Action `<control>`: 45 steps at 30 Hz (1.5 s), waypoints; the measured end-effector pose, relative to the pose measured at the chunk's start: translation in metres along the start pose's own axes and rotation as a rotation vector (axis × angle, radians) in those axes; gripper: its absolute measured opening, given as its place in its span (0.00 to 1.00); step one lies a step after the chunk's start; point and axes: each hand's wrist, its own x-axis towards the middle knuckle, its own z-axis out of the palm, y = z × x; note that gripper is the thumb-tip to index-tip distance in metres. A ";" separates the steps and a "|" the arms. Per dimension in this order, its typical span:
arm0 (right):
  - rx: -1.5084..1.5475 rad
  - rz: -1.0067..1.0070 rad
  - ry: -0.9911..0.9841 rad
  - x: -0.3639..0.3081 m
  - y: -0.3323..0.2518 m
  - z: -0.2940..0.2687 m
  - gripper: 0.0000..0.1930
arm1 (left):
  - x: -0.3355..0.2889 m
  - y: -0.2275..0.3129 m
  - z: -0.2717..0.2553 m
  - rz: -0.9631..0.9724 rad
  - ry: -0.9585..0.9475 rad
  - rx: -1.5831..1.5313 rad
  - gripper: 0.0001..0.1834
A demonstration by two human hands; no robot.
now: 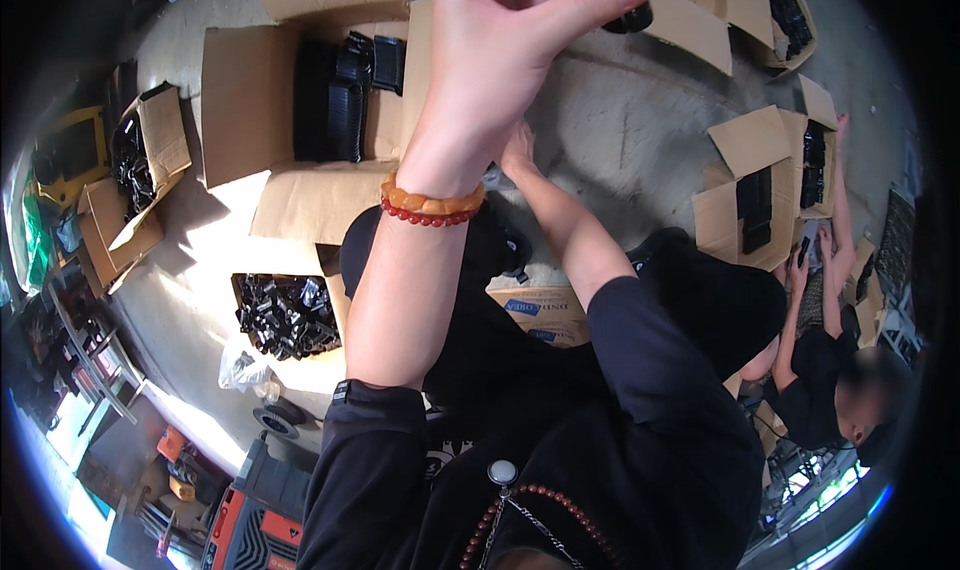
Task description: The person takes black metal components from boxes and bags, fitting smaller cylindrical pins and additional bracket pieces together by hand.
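My left hand point(500, 20) is raised at the top of the view, wearing an amber and a red bead bracelet point(430, 205). Its thumb and fingers close on a small black rounded part point(628, 17), mostly hidden by the thumb and cut off by the upper edge. Lower down and farther from the camera, my right hand point(516, 153) is partly covered by the left wrist; its fingers are hard to make out. An open cardboard box point(250, 105) with black ribbed plastic parts point(345, 100) stands left of both hands.
A box of small black pieces point(285, 315) sits at lower left. More cartons point(745, 135) stand on the right, beside a seated person point(810, 390) holding a dark part. A red and black machine point(255, 515) is at lower left. Flat cartons point(545, 305) lie between my legs.
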 end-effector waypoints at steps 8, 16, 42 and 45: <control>0.790 0.018 -0.095 -0.003 0.014 -0.110 0.24 | -0.003 -0.007 0.013 0.012 -0.303 -0.069 0.22; 1.286 -0.032 -0.103 -0.093 0.024 -0.340 0.17 | -0.027 -0.021 0.065 -0.203 -0.585 -0.346 0.42; 0.390 -0.662 0.866 -0.239 0.009 -0.423 0.11 | -0.072 -0.092 0.135 -0.415 -0.736 -0.210 0.23; 0.295 -0.694 0.902 -0.235 0.007 -0.422 0.11 | -0.072 -0.090 0.134 -0.386 -0.743 -0.205 0.23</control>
